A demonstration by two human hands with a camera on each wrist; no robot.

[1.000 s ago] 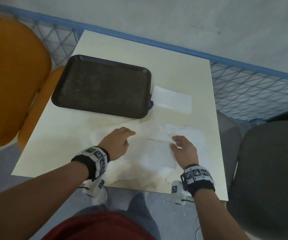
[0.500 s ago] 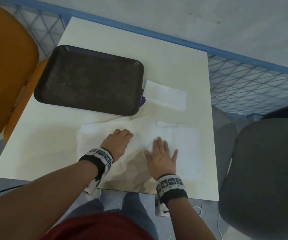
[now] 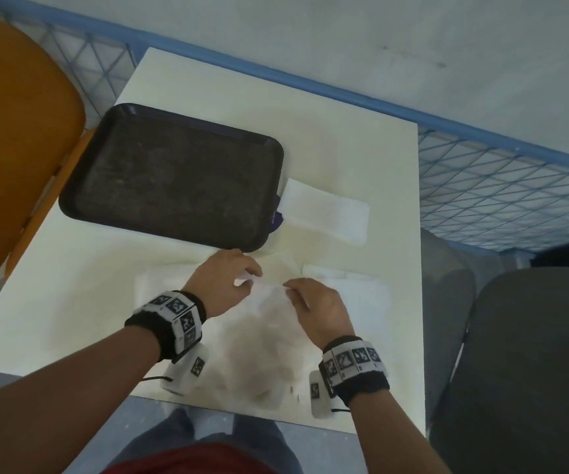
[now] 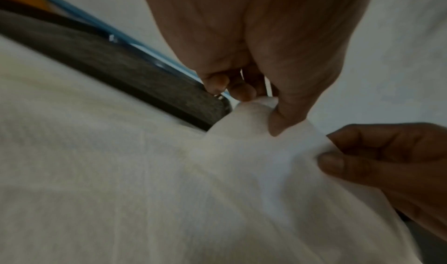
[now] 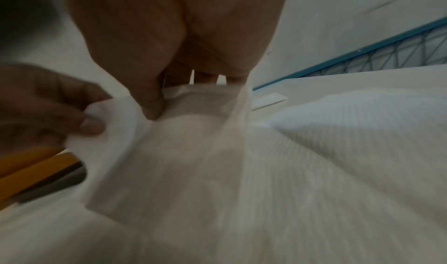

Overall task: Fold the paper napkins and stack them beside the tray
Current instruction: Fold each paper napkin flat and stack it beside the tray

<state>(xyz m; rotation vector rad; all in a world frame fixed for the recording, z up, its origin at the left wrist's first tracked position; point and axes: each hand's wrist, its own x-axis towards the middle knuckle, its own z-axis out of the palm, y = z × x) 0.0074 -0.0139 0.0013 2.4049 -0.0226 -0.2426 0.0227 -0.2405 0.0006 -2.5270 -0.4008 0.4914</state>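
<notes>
A thin white paper napkin [image 3: 269,323] is lifted off the table in front of me, its far edge held up by both hands. My left hand [image 3: 242,273] pinches that edge between thumb and fingers, seen close in the left wrist view [image 4: 271,113]. My right hand [image 3: 291,290] pinches the same edge a little to the right [image 5: 154,107]. More white napkins [image 3: 355,285] lie spread flat beneath. One folded napkin [image 3: 327,212] lies against the right side of the dark tray [image 3: 112,142].
The cream table [image 3: 344,114] ends close to my body and at the right. An orange chair [image 3: 13,138] stands at the left, a grey chair [image 3: 522,371] at the right. A blue mesh fence [image 3: 502,186] runs behind.
My right hand was pressing flat on the napkin; now both hands have come together and pinch its far edge, lifting it off the table.
</notes>
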